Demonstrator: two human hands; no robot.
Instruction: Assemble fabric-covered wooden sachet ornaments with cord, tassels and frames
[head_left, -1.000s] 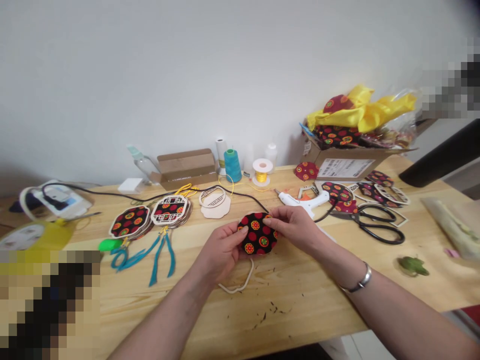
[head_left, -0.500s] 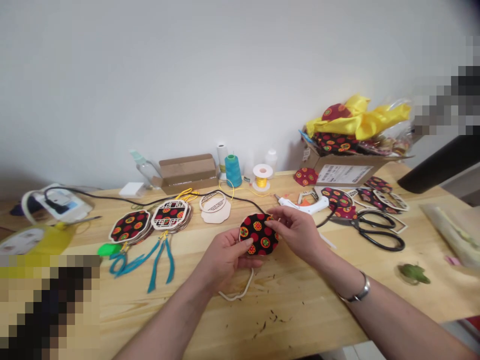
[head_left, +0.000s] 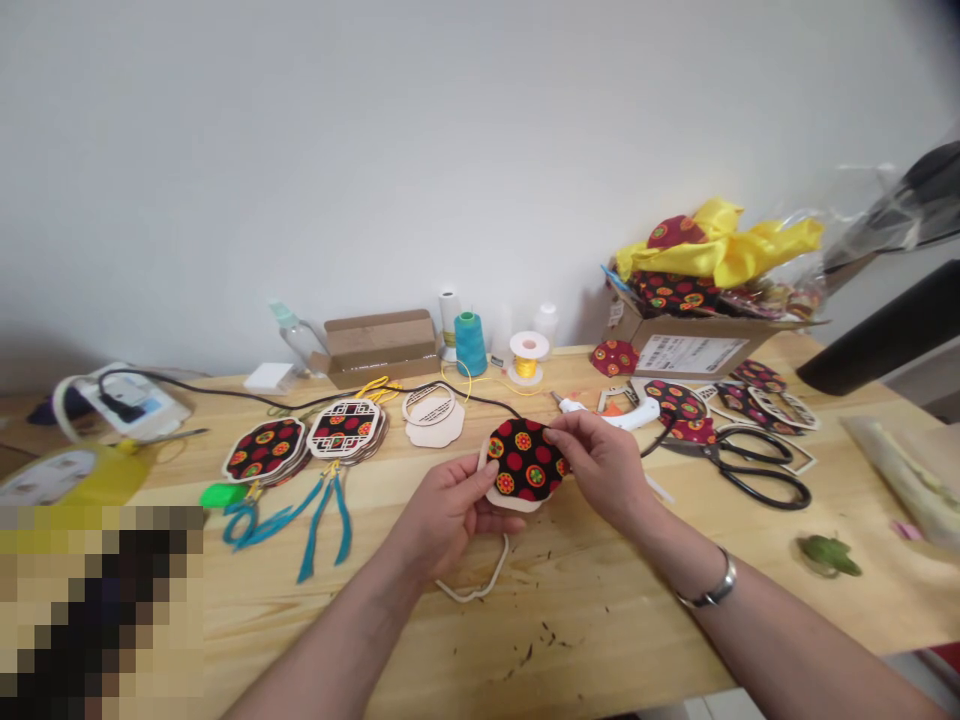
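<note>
A black fabric piece with red and orange flowers lies over a pale wooden plaque, whose edge shows at the left and below. My left hand holds the plaque from the left, thumb on top and fingers beneath. My right hand pinches the fabric's upper right edge. Under my left hand, a thin scalloped wooden frame rests on the table. A white glue gun lies just behind my right hand. Farther back at the left is a pale wooden plaque with a lattice ring.
Stacked fabric-covered plaques with teal tassels stand left. Behind are a teal thread cone, a yellow spool and an open cardboard box. Black-handled scissors lie right, before a full carton. A black cord crosses the table.
The fabric has shifted up and right on the plaque, showing more pale wood along the left and lower edges. My right hand has moved slightly right with it.
</note>
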